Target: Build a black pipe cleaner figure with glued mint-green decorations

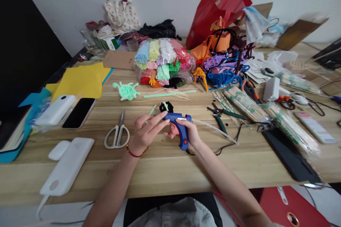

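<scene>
A blue hot glue gun [183,133] is gripped by its handle in my right hand [192,134], fingers wrapped round near the orange trigger. A long clear glue stick [218,127] sticks out of its back end. My left hand [146,133] is at the gun's front, two fingers stretched against its barrel, hiding the nozzle. A short mint-green pipe cleaner piece [152,110] rises from among the left fingers, and seems pinched there. Just behind the gun lies a small black fuzzy piece [170,106] with a mint-green bit on it. White-handled scissors [117,135] lie left of my left hand.
A mint-green pipe cleaner shape [126,91], loose strips and sticks [177,94] lie behind my hands. Bagged pipe cleaners [162,60] stand farther back. To the right are cutting pliers [222,111], bagged wooden sticks [245,104] and the gun's black cord [226,146]. Phone [79,113] and white power strip [69,166] lie left.
</scene>
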Available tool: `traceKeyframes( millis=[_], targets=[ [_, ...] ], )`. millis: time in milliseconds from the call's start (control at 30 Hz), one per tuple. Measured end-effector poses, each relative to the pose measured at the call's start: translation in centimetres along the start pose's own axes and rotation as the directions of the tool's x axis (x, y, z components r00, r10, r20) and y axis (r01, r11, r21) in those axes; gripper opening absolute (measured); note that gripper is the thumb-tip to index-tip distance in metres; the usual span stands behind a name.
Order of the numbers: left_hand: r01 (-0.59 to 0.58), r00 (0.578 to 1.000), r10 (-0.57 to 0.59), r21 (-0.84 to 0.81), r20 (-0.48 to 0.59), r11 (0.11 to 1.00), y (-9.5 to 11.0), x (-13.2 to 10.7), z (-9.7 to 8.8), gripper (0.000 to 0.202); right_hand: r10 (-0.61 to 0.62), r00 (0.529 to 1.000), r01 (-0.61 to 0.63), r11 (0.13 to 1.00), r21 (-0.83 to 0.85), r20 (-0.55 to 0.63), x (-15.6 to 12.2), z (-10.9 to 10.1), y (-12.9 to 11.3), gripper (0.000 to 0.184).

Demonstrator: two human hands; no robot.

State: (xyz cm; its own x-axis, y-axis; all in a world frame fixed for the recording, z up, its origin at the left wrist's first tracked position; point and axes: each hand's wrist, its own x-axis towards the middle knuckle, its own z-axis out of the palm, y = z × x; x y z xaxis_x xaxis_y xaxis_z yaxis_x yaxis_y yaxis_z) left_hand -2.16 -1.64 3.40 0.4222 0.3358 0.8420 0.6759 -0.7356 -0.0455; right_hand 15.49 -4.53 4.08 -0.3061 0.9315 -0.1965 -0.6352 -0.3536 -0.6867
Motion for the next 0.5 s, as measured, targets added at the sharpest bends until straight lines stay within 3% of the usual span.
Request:
traceKeyframes(
  millis=[167,500],
  targets=[
    [0.071,0.997,-0.072,-0.055,-0.015,0.996,-0.14,-0.01,0.21,0.020,-0.031,0.999,0.031,0.999,-0.027,0.008,0.00,-0.04,0.13,0.017],
    [0.056,0.997,-0.058,-0.033,-0.048,0.998,0.18,0.01,0.09,0.021,0.075,0.997,-0.075,0.996,0.046,-0.006,0.07,-0.07,-0.24,0.024]
  ],
)
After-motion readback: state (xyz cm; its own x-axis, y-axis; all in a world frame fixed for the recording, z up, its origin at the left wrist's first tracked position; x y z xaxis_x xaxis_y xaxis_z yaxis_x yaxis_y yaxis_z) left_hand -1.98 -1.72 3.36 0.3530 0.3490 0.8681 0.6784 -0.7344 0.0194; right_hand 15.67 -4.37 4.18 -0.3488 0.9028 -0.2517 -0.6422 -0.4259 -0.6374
